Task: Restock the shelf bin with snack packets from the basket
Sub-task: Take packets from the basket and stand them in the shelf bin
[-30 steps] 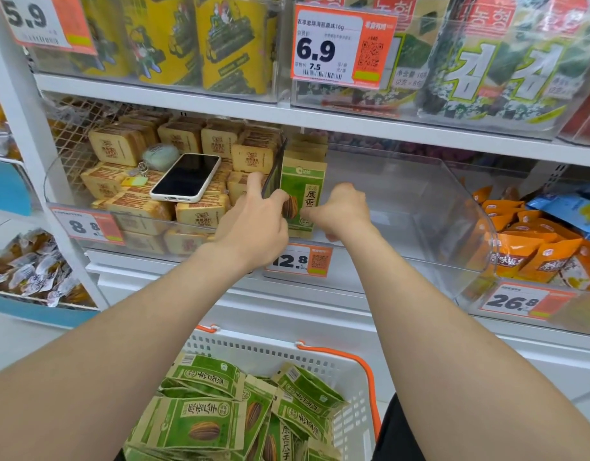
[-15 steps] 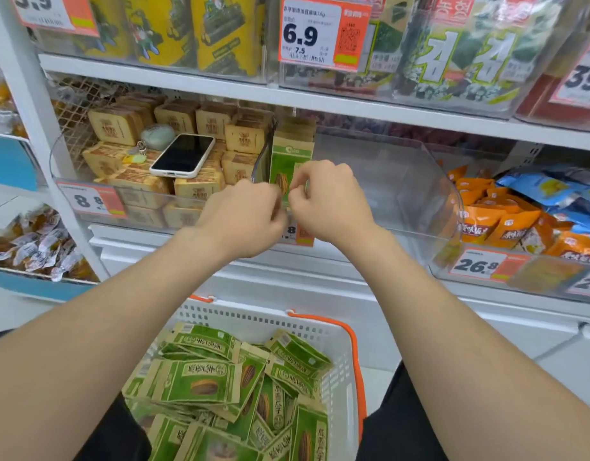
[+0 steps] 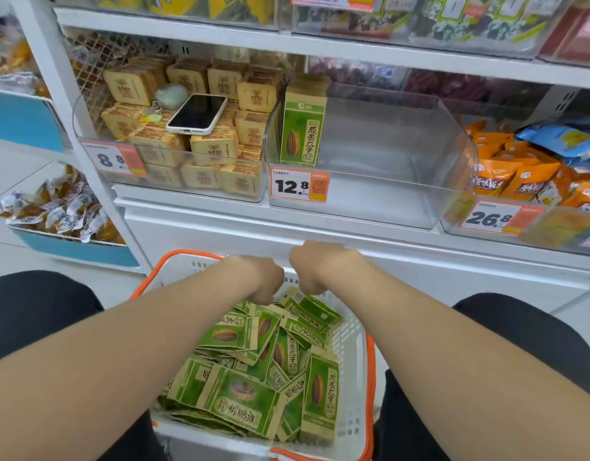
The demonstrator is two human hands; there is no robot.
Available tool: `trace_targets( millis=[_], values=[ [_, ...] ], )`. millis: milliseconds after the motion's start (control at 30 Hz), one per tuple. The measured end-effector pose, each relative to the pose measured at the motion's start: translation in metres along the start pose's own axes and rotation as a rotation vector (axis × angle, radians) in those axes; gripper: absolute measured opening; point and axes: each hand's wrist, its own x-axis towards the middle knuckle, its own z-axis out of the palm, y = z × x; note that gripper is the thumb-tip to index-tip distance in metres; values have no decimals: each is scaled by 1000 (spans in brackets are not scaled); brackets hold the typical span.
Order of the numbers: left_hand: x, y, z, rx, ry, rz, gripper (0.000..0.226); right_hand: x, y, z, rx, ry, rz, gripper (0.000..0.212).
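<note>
Green packets (image 3: 240,337) beneath left hand (image 3: 258,277) and right hand (image 3: 320,267); fingers hidden, cannot tell grip

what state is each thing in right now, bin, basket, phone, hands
clear bin, mostly unfilled
shelf packets, upright at the bin's left wall
basket, holds jumbled green packets
phone, face up, screen dark, on tan packs
left hand, over basket, grip hidden
right hand, over basket, grip hidden
</note>
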Motion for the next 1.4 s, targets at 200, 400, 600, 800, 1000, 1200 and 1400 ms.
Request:
trace_targets(
  millis=[200,400,600,800,1000,1200,1400],
  values=[
    [16,7,46,102,-114,5,36,9,-27,19,-3,50,-85,17],
    [20,8,94,123,-192,-26,70,20,-40,24,-12,54,-111,16],
    [25,7,121,246,-16,79,83,29,-43,15,28,62,-116,31],
    [22,6,119,300,-75,139,73,36,-40,17,21,-2,-102,30],
    [9,-15,80,-162,35,36,38,39,-24,9,43,-59,-58,31],
    [9,-19,43,-716,504,57,34,41,11,-9,163,48,16,26],
    [-7,-11,3,-1183,721,145,14,26,38,-21,345,122,7,59]
  ],
)
